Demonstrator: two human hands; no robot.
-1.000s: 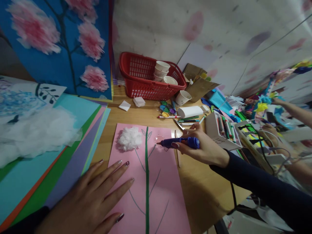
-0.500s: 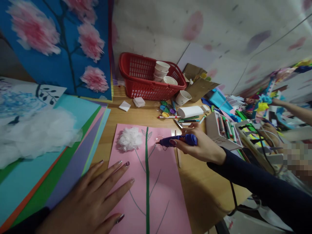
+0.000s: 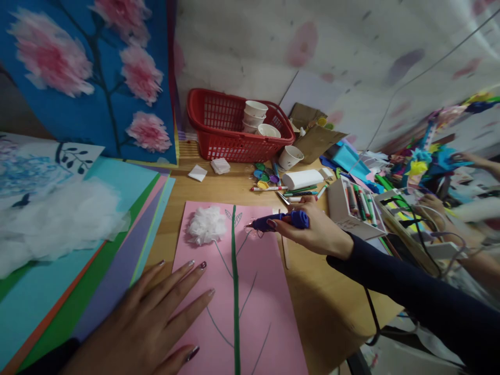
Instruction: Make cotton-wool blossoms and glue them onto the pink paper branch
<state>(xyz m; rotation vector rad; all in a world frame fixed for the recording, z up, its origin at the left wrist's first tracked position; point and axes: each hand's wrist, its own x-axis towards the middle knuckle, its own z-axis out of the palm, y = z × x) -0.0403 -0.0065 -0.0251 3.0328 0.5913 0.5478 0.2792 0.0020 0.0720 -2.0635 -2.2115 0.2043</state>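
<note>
My right hand (image 3: 319, 229) is wrapped round a blue glue gun (image 3: 263, 224). Its tip is at a shiny patch of clear glue (image 3: 255, 228) on the pink paper (image 3: 269, 291), right of a drawn green stem (image 3: 235, 281). My left hand (image 3: 156, 317) lies with fingers spread on the lower left of that paper, holding nothing. A fluffy white tissue flower (image 3: 207, 225) sits at the paper's upper left. Thin pencil lines branch from the stem, and two small leaves are drawn near its top.
White tissue (image 3: 66, 224) lies on coloured sheets (image 3: 136, 229) at left. Behind stand a red basket (image 3: 234, 145) with paper cups and a blue flower picture (image 3: 105, 99). Markers fill a white box (image 3: 351, 208) near my right arm. Another person's hands (image 3: 433, 211) show at far right.
The glue gun's tip has moved slightly left along the glue patch. My left hand stays spread on the paper. The view has shifted a little, and the other person's hands have moved.
</note>
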